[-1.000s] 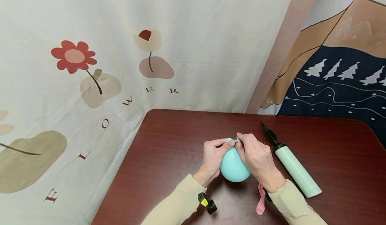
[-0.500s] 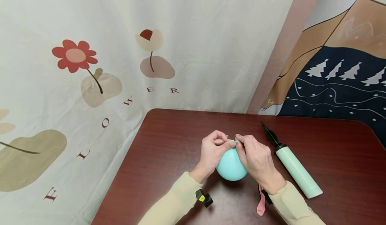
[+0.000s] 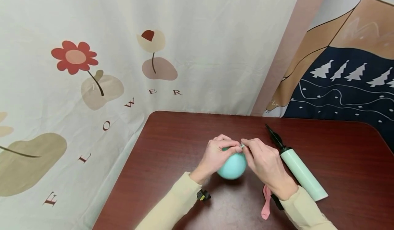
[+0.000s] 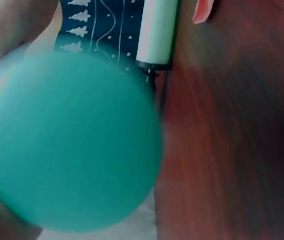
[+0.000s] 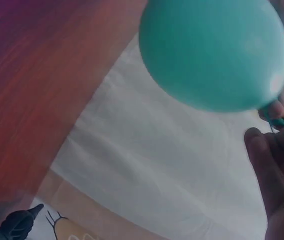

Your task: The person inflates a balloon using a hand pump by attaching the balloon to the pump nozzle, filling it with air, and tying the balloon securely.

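Observation:
A small inflated turquoise balloon (image 3: 232, 168) hangs below both hands, over the table. My left hand (image 3: 215, 156) pinches its neck between thumb and index finger. Close beside it, the fingertips of my right hand (image 3: 265, 160) pinch the tail end of the neck. From the right wrist, the balloon (image 5: 214, 55) looks round and taut, its twisted neck (image 5: 277, 120) running in between the fingers of both hands. In the left wrist view the balloon (image 4: 71, 140) covers much of the frame and hides most of the fingers.
To the right of the right hand, a pale green hand pump (image 3: 304, 173) with a black nozzle lies on the dark red wooden table (image 3: 172, 148). A limp pink balloon (image 3: 266, 204) lies near the right wrist. Printed curtains (image 3: 215, 52) hang behind the table.
The balloon has swung left and slightly up beneath the hands. The left hand's fingers have shifted from loosely curled at the neck to a flatter pinch, its wrist rolling; the right hand barely moves.

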Motion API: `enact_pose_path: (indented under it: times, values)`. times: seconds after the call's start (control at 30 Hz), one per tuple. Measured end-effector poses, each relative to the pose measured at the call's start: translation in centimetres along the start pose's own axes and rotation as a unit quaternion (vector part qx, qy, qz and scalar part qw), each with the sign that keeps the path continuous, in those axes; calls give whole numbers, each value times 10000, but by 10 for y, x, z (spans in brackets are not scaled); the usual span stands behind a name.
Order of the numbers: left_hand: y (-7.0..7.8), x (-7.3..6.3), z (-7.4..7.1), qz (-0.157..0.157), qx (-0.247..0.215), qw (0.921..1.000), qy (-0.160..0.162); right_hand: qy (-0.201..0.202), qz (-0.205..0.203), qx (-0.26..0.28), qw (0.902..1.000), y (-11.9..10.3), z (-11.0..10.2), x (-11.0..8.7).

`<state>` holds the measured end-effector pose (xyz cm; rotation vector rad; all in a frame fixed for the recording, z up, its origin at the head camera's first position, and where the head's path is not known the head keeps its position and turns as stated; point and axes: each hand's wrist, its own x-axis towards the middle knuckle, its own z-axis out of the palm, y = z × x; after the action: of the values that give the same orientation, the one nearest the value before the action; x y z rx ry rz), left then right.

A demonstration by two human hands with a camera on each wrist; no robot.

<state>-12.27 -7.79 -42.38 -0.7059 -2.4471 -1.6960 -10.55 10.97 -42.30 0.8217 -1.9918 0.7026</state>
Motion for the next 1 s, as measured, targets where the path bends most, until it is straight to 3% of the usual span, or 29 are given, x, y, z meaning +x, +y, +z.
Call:
enact_pose_path:
  times: [0.1,0.2,0.27,0.33,0.43,0.6,0.8,1.0]
  values:
    - [1,1,-7,-453,-44,9968,-661,-299,184,120,9993,0,-3,-1]
    - [-1,4,-14,-717,-278,9895,-1223,-469,261,199,9984,0,-4,-1]
    - [-2,4,-16,-766,-326,9865,-1409,-539,307,252,9978,0,-3,-1]
    - [-4,4,-15,-735,-304,9871,-1391,-597,342,261,9973,0,-2,-2]
    - [-4,2,-10,-789,-288,9914,-1007,-669,408,266,9966,-1,-1,-2]
    - [-4,-4,0,-771,-738,9943,40,-586,506,295,9966,-2,0,0]
    - [-8,-7,9,-324,-1607,9822,915,-352,595,405,9968,-3,2,3]
    - [-10,-8,14,-277,-1882,9729,1317,-459,1044,566,9919,-8,0,2]
